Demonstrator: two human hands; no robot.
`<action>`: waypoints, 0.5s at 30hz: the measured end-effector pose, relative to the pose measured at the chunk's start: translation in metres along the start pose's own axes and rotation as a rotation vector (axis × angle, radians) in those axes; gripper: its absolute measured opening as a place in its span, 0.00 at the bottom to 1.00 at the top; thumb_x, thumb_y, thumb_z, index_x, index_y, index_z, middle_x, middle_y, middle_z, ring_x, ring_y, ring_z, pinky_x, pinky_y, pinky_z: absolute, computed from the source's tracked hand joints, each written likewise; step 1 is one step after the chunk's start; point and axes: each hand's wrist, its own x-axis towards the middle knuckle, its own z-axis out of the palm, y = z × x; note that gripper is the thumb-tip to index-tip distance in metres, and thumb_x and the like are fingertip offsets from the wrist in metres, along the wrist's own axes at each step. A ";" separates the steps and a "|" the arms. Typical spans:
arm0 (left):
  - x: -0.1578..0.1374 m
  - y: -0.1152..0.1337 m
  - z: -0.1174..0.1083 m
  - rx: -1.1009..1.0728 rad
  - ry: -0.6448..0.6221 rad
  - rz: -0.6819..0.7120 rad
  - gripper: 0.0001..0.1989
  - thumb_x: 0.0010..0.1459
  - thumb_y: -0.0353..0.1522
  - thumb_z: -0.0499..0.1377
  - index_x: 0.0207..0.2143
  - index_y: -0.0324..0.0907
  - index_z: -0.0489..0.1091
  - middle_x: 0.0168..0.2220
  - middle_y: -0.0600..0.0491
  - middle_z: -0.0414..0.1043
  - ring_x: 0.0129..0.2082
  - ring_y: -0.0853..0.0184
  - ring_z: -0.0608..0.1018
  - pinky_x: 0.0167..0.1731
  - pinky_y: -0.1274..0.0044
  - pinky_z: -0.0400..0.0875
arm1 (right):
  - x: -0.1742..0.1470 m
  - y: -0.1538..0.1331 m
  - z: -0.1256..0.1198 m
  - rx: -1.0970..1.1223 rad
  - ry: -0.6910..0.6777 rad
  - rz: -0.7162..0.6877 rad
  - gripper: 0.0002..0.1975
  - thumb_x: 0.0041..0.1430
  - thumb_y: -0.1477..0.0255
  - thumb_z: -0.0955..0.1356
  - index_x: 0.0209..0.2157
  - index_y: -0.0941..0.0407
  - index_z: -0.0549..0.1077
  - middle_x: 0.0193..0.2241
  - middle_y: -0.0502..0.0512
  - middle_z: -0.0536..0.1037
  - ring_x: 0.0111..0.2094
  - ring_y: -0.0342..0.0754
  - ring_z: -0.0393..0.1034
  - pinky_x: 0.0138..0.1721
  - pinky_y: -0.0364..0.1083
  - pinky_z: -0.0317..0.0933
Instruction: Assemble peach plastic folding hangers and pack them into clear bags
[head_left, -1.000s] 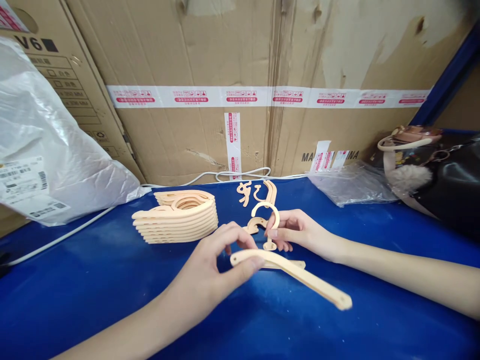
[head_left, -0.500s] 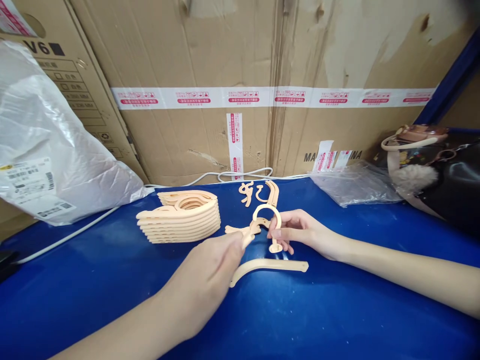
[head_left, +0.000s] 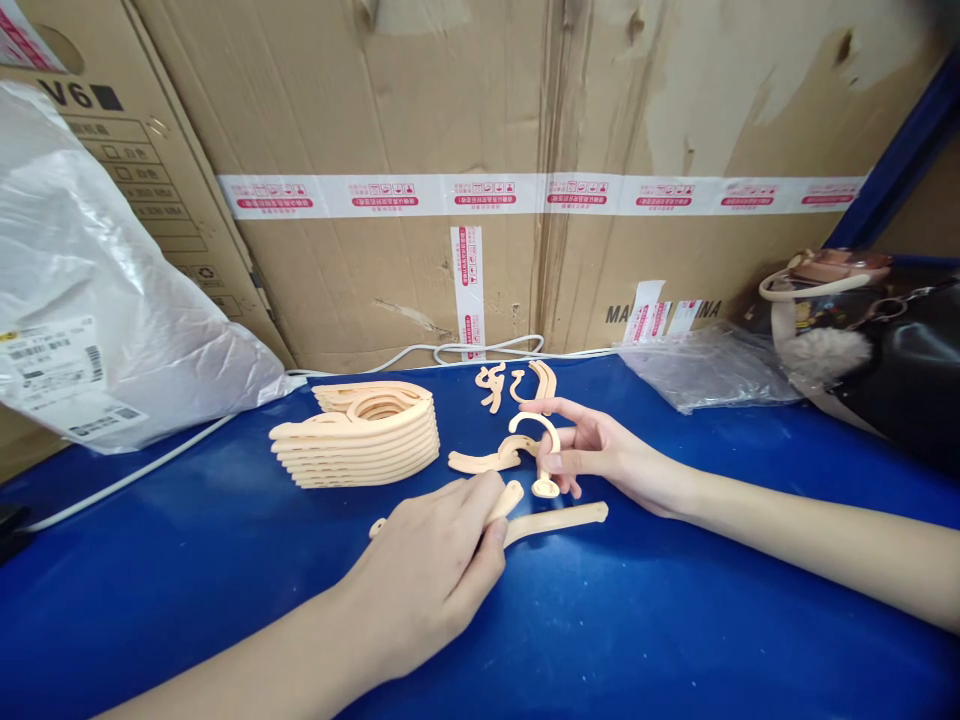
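Observation:
Over the blue tabletop, my left hand (head_left: 435, 560) is closed around a cream plastic hanger arm (head_left: 510, 500); one end shows past the fingers and most of it is hidden. A second hanger arm (head_left: 559, 520) lies on the table, its left part covered by my left hand. My right hand (head_left: 592, 450) pinches a cream hanger hook (head_left: 553, 440) between thumb and fingers, its open curve up and its round foot down. Just behind and left of the hook, a curved hanger part (head_left: 476, 463) lies on the table.
A stack of folded cream hangers (head_left: 356, 450) stands at the left. Small hooks (head_left: 491, 385) and curved arms (head_left: 544, 380) lie farther back. A white cable (head_left: 420, 350) runs before the cardboard (head_left: 375, 270). A plastic mailer (head_left: 135, 290), a clear bag (head_left: 705, 370) and a black bag (head_left: 915, 350) flank the table.
My left hand has come down and toward me, away from the hook, and now covers part of the arm on the table. My right hand has stayed nearly in place with the hook.

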 end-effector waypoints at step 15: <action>0.002 -0.004 0.005 -0.021 0.063 0.141 0.10 0.70 0.33 0.41 0.42 0.44 0.61 0.40 0.53 0.70 0.40 0.63 0.71 0.35 0.73 0.65 | 0.001 -0.001 -0.001 0.050 0.029 -0.008 0.26 0.51 0.74 0.74 0.49 0.52 0.61 0.29 0.44 0.72 0.24 0.36 0.63 0.25 0.36 0.60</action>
